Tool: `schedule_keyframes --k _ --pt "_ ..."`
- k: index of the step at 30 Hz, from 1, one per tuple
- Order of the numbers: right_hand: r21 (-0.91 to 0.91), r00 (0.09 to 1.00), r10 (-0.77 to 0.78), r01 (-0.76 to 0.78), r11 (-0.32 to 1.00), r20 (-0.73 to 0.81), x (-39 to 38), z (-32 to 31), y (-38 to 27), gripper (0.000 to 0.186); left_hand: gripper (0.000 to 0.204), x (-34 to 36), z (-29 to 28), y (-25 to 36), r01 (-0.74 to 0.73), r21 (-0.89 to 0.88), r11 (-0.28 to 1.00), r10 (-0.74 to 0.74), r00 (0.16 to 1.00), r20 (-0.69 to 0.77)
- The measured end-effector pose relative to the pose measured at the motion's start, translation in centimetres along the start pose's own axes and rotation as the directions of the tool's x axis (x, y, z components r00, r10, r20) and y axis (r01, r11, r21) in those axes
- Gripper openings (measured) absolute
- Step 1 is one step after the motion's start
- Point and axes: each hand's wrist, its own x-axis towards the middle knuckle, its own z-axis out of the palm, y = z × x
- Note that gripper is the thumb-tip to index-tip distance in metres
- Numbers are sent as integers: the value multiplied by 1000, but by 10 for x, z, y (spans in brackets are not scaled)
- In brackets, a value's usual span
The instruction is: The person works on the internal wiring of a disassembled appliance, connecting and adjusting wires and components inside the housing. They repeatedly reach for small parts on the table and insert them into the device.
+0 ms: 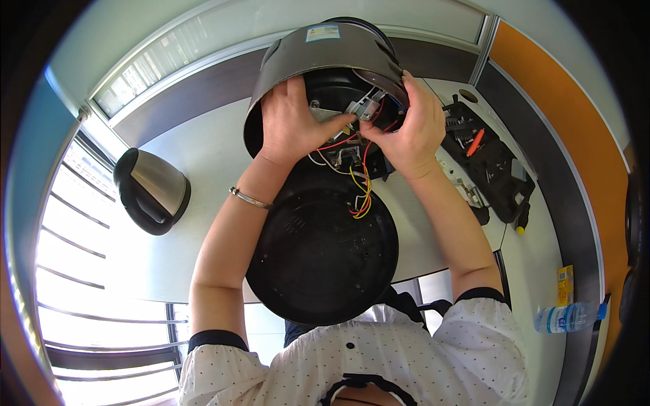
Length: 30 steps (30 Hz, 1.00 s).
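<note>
A grey cylindrical appliance housing (318, 51) lies on its side, opened, showing a metal bracket (365, 101) and coloured wires (365, 196) running down to a detached round black base (318, 271) in front. My left hand (291, 125) reaches into the housing at left, fingertips hidden, thumb stretched to the bracket's lower end; what it holds I cannot make out. My right hand (413, 132) grips the housing's right edge, fingers on the rim and thumb bent in beside the bracket and wires.
A steel-and-black kettle (152, 189) stands at left beside a barred window. At right on the white desk (186, 257) lie a black tool case (501, 176) and an orange-handled tool (475, 142). A water bottle (562, 318) and yellow box (565, 284) are lower right, by the partition.
</note>
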Motion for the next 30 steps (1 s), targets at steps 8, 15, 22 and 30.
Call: schedule_keyframes --k 8,15,22,30 --pt "-2 1000 26 -26 1000 15 -2 -3 1 84 89 -3 2 4 1 76 997 -2 1000 9" --pt "7 1000 1 -1 1000 2 -2 -2 2 84 85 -3 4 -3 19 16 1000 -19 1000 11" --pt "6 998 27 -27 1000 50 1 -5 0 83 85 -3 4 -5 13 -22 1000 -12 1000 28" --pt "26 998 43 -44 999 54 0 -4 1 81 87 0 0 -2 33 13 999 -34 995 96"
